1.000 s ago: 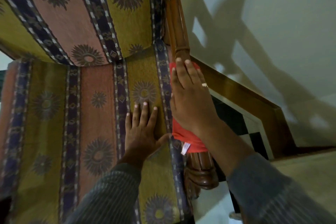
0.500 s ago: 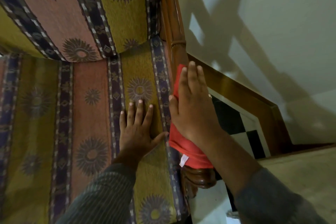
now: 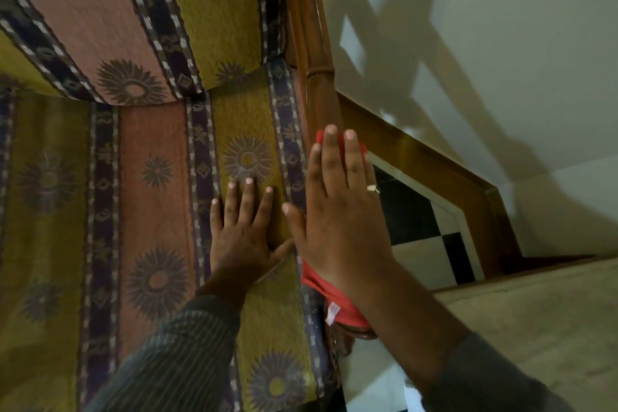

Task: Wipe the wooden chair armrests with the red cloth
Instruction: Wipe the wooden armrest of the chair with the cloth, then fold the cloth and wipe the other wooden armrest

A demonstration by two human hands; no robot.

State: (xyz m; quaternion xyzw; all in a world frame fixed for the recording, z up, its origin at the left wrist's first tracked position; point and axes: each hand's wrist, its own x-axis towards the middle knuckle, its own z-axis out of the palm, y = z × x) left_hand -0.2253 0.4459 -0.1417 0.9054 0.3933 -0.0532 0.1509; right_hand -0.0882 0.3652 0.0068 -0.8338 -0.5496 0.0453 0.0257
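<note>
The wooden armrest (image 3: 316, 53) runs along the right edge of the patterned seat cushion (image 3: 143, 211), from the backrest down toward me. A red cloth (image 3: 337, 303) lies draped over its near half. My right hand (image 3: 337, 214) presses flat on the cloth, fingers stretched out along the armrest, hiding most of the cloth; red shows past the fingertips and below the wrist, with a white tag. My left hand (image 3: 247, 231) rests flat and spread on the seat cushion just left of the armrest, holding nothing.
The striped backrest cushion (image 3: 140, 10) rises at the top. A pale wall (image 3: 485, 43) stands close on the right, with a wooden skirting (image 3: 434, 170) and black-and-white floor tiles (image 3: 424, 231) beyond the armrest. A beige surface (image 3: 535, 328) lies at the lower right.
My right hand has slid with the cloth along the armrest, back toward me from the carved ring, so more bare wood shows above the fingertips. The left hand stays planted on the cushion.
</note>
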